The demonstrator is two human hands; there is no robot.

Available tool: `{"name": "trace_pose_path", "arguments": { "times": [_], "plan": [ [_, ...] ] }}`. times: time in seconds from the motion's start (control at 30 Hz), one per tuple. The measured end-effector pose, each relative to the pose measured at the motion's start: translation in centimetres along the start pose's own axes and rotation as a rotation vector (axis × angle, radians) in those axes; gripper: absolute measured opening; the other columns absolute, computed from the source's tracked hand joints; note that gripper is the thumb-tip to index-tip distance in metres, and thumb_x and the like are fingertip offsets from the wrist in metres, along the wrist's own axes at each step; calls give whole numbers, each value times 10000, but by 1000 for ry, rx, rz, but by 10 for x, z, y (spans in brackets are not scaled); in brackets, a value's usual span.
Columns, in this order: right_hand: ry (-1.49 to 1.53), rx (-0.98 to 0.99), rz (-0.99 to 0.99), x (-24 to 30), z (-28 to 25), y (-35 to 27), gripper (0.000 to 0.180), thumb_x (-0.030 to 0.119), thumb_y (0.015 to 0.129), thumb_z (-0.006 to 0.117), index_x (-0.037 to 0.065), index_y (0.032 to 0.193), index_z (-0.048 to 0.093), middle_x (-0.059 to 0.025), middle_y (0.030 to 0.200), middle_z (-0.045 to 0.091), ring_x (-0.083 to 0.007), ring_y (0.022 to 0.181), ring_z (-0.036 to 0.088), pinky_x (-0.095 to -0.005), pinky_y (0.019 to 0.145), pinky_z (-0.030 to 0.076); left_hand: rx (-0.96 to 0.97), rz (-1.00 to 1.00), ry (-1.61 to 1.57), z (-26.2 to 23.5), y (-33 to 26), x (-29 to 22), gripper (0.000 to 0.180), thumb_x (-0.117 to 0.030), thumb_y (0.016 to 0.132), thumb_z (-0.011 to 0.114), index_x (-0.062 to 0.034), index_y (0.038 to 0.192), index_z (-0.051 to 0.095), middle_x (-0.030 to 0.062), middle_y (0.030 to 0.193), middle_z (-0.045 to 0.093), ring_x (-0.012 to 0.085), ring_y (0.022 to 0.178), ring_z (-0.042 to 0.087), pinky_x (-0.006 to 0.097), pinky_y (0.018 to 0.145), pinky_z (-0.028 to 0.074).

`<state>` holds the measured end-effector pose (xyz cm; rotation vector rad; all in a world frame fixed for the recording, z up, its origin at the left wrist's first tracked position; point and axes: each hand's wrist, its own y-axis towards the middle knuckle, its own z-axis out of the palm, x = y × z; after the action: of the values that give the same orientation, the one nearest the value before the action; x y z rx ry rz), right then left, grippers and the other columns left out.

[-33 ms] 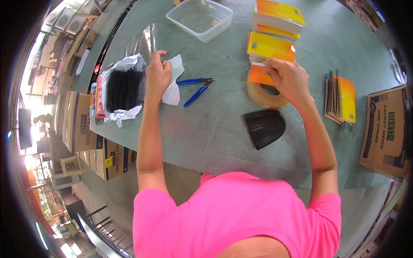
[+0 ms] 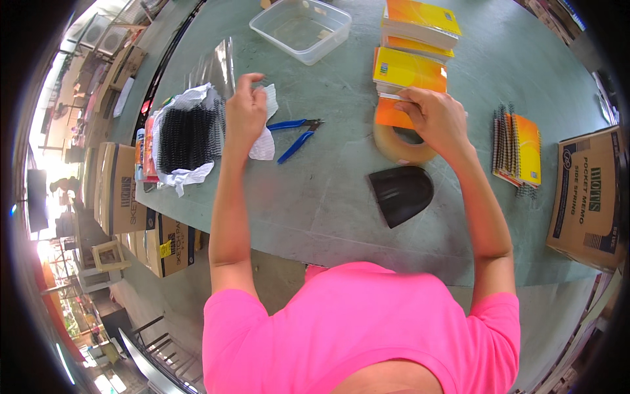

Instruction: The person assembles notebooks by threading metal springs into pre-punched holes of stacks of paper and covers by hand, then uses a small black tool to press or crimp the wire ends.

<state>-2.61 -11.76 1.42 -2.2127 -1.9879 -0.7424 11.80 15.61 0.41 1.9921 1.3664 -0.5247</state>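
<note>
The pad (image 2: 392, 118) is small and flat, bright orange on the face turned up, with a thin pale strip along its far edge. The right hand hides part of it, so its full outline cannot be made out.

It lies at the ten o'clock side of the right hand (image 2: 438, 121), whose thumb and fingers pinch it at its right part. From the left hand (image 2: 245, 117) it is well apart, at three o'clock. The left hand is half curled, with index finger and thumb apart; whether anything thin is between them, I cannot tell.

Just past the pad, at twelve o'clock, is a yellow stack (image 2: 410, 69), with a second stack (image 2: 423, 18) beyond. The pad overlaps the tape roll (image 2: 387, 146) in view, which lies at its six o'clock; nearer the person is a black piece (image 2: 401, 197).

Around the left hand, black coils (image 2: 189, 139) lie at eight o'clock on white wrapping (image 2: 176, 177), a clear sheet (image 2: 224, 62) at eleven, white paper (image 2: 264, 146) at five, and blue-handled cutters (image 2: 295, 148) at four. At the right hand's four o'clock are spiral-bound pads (image 2: 526, 151).
</note>
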Motion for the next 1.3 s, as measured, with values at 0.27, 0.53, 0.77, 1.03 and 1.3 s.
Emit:
{"name": "trace_pose_path", "arguments": {
  "times": [0.27, 0.53, 0.77, 1.03, 1.3],
  "plan": [
    [144, -3, -22, 2, -5, -3, 213, 224, 823, 593, 215, 1016, 684, -65, 781, 675, -253, 689, 644, -368, 613, 488, 356, 206, -363, 60, -54, -91, 256, -275, 902, 584, -27, 958, 612, 54, 690, 616, 89, 650, 560, 238, 616, 452],
    [145, -13, -117, -1, -4, -7, 226, 161, 801, 596, 214, 998, 694, -60, 746, 669, -250, 645, 632, -361, 572, 473, 322, 165, -417, 67, -49, -92, 240, -252, 894, 594, -13, 909, 612, 68, 674, 613, 117, 600, 555, 256, 567, 450],
    [105, 58, -163, -3, -6, -6, 247, 155, 806, 587, 198, 1036, 666, -63, 794, 667, -267, 678, 625, -383, 570, 471, 364, 290, -305, 58, -38, -84, 246, -232, 853, 638, -27, 981, 597, 61, 762, 601, 104, 631, 531, 249, 568, 437],
    [286, -172, -193, 10, 9, -3, 179, 239, 828, 602, 104, 942, 568, -66, 861, 653, -284, 742, 623, -394, 628, 472, 614, 74, -273, 43, -30, -91, 259, -219, 779, 711, -42, 932, 599, 79, 796, 573, 136, 654, 532, 266, 602, 442],
    [355, -100, -192, 8, 5, 3, 120, 105, 822, 584, 72, 923, 529, -94, 889, 629, -300, 787, 608, -399, 664, 465, 236, 890, -83, 85, -95, -85, 252, -198, 753, 681, -103, 976, 612, 91, 857, 567, 268, 826, 538, 386, 718, 431]
  ]
}}
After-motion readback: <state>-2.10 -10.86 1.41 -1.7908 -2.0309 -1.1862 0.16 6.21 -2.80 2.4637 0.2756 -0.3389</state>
